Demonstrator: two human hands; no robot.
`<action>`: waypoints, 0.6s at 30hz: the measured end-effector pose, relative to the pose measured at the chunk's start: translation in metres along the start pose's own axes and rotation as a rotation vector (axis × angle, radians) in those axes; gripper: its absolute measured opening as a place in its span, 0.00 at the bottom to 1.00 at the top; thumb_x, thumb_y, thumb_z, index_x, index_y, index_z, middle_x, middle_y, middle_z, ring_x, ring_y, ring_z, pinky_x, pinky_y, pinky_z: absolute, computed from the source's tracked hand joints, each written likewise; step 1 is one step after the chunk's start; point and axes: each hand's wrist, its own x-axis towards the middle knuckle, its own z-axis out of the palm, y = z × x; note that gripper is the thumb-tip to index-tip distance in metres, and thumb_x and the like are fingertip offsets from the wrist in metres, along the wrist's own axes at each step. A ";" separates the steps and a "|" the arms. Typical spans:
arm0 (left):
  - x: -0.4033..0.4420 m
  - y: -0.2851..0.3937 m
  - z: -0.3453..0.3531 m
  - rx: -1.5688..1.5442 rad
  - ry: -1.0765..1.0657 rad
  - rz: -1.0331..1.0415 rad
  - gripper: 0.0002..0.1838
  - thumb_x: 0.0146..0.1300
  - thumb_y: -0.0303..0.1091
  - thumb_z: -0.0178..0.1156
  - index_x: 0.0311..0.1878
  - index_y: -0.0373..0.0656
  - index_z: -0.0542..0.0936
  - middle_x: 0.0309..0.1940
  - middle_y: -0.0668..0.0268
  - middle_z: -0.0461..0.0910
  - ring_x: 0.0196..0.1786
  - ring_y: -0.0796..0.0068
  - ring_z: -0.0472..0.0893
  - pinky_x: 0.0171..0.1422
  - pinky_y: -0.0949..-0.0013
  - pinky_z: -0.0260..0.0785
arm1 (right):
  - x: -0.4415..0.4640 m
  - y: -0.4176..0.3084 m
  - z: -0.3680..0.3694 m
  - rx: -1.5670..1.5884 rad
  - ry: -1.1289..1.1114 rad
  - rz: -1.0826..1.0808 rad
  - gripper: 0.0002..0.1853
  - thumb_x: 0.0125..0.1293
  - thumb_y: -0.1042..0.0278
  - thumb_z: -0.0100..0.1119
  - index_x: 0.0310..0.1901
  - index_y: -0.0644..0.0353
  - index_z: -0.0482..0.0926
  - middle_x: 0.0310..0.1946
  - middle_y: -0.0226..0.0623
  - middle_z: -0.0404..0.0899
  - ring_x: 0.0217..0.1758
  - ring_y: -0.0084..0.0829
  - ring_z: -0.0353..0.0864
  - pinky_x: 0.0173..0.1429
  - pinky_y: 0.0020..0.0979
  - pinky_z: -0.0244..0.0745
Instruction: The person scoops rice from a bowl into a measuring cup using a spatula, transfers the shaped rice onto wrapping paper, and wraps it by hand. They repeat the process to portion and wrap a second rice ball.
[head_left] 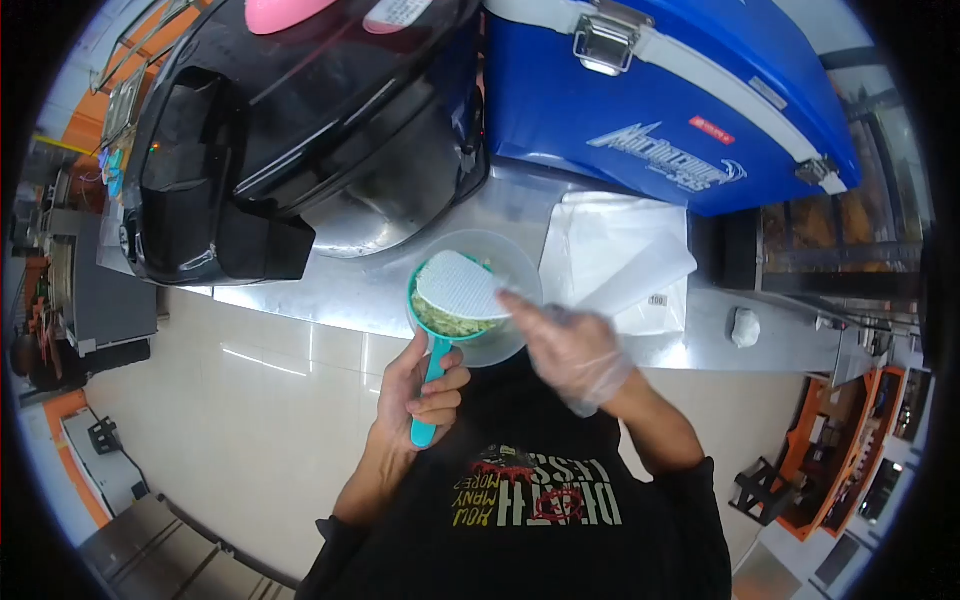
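Observation:
My left hand point(425, 395) is closed around the handle of a teal scoop point(433, 375), which is held over the near edge of the counter. Pale green food, finely cut or grainy, fills the scoop point(428, 318). In my right hand point(578, 352), which wears a clear plastic glove and is slightly blurred, is a white rice paddle point(455, 282) with a dimpled face. The paddle lies flat across the top of the scoop, covering much of the food. Beneath both is a translucent round bowl point(515, 262); its contents are mostly hidden.
A large black rice cooker point(330, 130) stands at the back left, with a pink object point(285, 12) on its lid. A blue cooler box point(660, 110) is at the back right. White paper or plastic sheets point(610, 260) lie beside the bowl. Further right is a small white crumpled item point(745, 328).

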 end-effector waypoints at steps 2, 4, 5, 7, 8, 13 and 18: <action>0.001 -0.002 0.007 -0.022 -0.119 -0.025 0.28 0.78 0.60 0.45 0.42 0.39 0.69 0.23 0.69 0.64 0.15 0.84 0.63 0.16 0.81 0.54 | -0.004 0.000 -0.014 0.236 0.163 0.042 0.29 0.72 0.67 0.54 0.74 0.46 0.66 0.36 0.49 0.85 0.26 0.47 0.85 0.31 0.44 0.84; 0.004 -0.001 0.009 -0.100 -0.197 -0.026 0.29 0.78 0.61 0.47 0.43 0.38 0.68 0.24 0.68 0.65 0.15 0.83 0.65 0.17 0.80 0.57 | -0.011 -0.004 -0.017 0.287 0.316 0.104 0.28 0.73 0.67 0.54 0.74 0.47 0.67 0.39 0.51 0.85 0.29 0.50 0.86 0.34 0.46 0.84; 0.007 -0.002 0.010 -0.151 -0.222 -0.027 0.29 0.77 0.60 0.48 0.43 0.37 0.67 0.24 0.68 0.64 0.15 0.83 0.65 0.16 0.80 0.58 | -0.019 -0.009 -0.008 0.317 0.299 0.130 0.28 0.73 0.68 0.54 0.74 0.49 0.66 0.40 0.54 0.85 0.31 0.52 0.86 0.35 0.47 0.84; 0.015 -0.005 0.010 -0.227 -0.235 -0.025 0.29 0.77 0.60 0.49 0.43 0.37 0.67 0.24 0.68 0.64 0.15 0.83 0.65 0.17 0.80 0.58 | -0.032 -0.019 0.016 0.303 0.256 0.172 0.29 0.73 0.69 0.54 0.75 0.51 0.65 0.42 0.56 0.85 0.34 0.54 0.86 0.35 0.49 0.84; 0.018 -0.008 0.009 -0.250 -0.221 -0.018 0.29 0.77 0.60 0.49 0.43 0.37 0.68 0.24 0.69 0.64 0.16 0.83 0.65 0.17 0.80 0.57 | -0.030 -0.022 0.029 0.262 0.232 0.193 0.29 0.73 0.70 0.53 0.75 0.52 0.64 0.42 0.57 0.85 0.35 0.55 0.87 0.35 0.50 0.84; 0.017 -0.017 0.006 -0.050 -0.051 -0.005 0.27 0.76 0.60 0.51 0.41 0.40 0.71 0.22 0.71 0.63 0.14 0.85 0.62 0.17 0.80 0.56 | -0.005 -0.040 0.021 0.015 0.144 0.123 0.31 0.69 0.74 0.56 0.74 0.53 0.67 0.30 0.51 0.81 0.27 0.50 0.84 0.29 0.45 0.80; -0.002 -0.003 0.004 0.036 -0.163 0.011 0.28 0.78 0.62 0.45 0.45 0.40 0.69 0.24 0.69 0.64 0.15 0.83 0.63 0.18 0.78 0.56 | 0.012 -0.034 -0.027 0.250 0.148 0.089 0.22 0.72 0.68 0.56 0.66 0.56 0.72 0.27 0.46 0.81 0.24 0.48 0.82 0.30 0.46 0.76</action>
